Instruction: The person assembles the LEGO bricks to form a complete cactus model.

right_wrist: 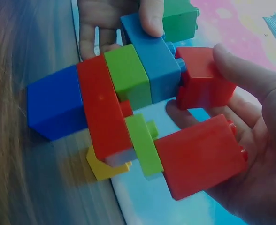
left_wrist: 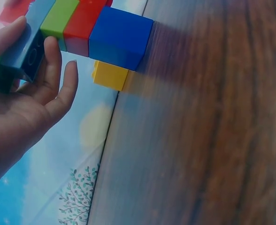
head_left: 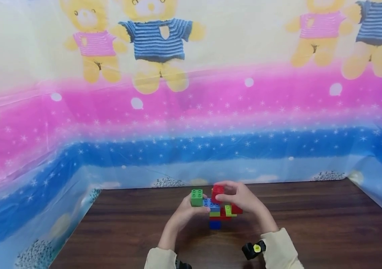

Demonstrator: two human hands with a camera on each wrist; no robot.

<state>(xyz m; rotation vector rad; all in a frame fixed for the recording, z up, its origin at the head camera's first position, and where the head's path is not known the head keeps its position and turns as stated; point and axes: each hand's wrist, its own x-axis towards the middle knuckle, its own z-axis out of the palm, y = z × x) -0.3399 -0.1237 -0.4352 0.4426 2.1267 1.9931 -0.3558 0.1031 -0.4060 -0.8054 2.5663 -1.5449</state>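
In right wrist view, gripping light-blue block with left hand, pinching red block at three o'clock with right hand; partly hiding yellow block at seven.

The right hand pinches a red block at the studs of a blue block, which the left hand grips beside a green block. A lime block, a long red block and a dark blue block follow in line. A thin lime piece and a wide red block extend sideways. A yellow block shows partly hidden behind; the wooden bench lies at left.
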